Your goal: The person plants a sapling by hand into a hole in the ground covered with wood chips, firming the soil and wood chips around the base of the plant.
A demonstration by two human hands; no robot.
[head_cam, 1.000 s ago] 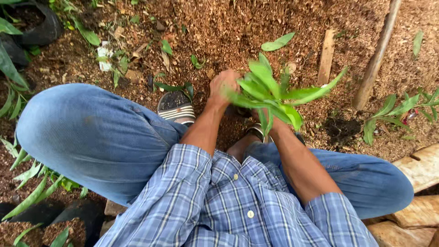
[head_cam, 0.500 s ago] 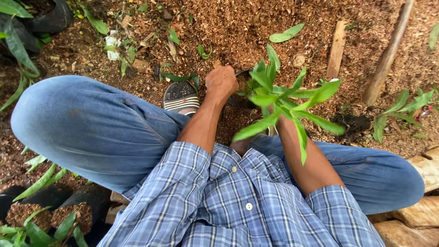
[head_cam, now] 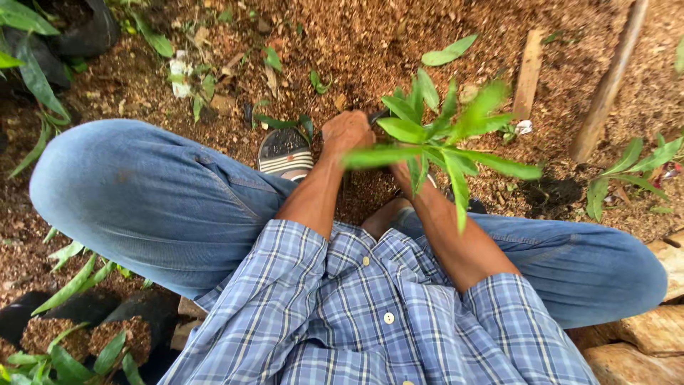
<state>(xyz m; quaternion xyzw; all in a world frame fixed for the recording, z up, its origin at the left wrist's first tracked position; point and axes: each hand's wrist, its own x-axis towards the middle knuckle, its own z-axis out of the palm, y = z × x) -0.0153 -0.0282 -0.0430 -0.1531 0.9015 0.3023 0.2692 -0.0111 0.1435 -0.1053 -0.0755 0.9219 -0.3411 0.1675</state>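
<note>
The ground [head_cam: 399, 36], covered with brown mulch, was seen around the crouched person's knees. A leafy green seedling [head_cam: 434, 132] was held upright just right of centre, at about one o'clock from the left hand [head_cam: 347, 132]. This hand was curled closed near the stem base. The right hand [head_cam: 406, 175] was mostly hidden under the leaves, so its grip could not be told. A striped sandal [head_cam: 285, 151] lay at nine o'clock from the left hand.
</note>
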